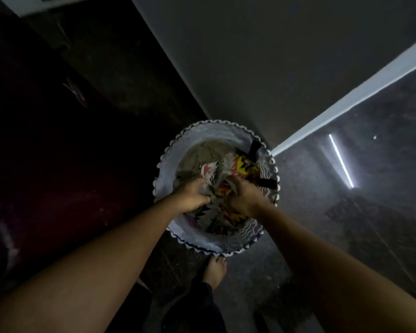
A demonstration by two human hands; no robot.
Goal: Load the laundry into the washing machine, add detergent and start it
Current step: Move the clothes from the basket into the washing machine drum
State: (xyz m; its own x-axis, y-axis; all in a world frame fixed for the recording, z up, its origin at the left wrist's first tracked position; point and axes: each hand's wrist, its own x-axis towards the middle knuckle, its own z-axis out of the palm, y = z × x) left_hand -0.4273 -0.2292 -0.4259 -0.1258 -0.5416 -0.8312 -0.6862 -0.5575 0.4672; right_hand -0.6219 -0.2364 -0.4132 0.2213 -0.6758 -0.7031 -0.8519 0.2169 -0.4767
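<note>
As left hand (192,196), right hand (245,198) grip laundry (222,169), foot (216,270) borders basket (166,165)

No text, label, brand or number can be read here. The patterned cloth (222,173) in the laundry basket (168,169) carries only red, yellow and black zigzag shapes, without letters.

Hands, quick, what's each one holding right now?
Left hand: fingers curled, gripping the patterned cloth in the basket.
Right hand: gripping the same patterned cloth.
</note>
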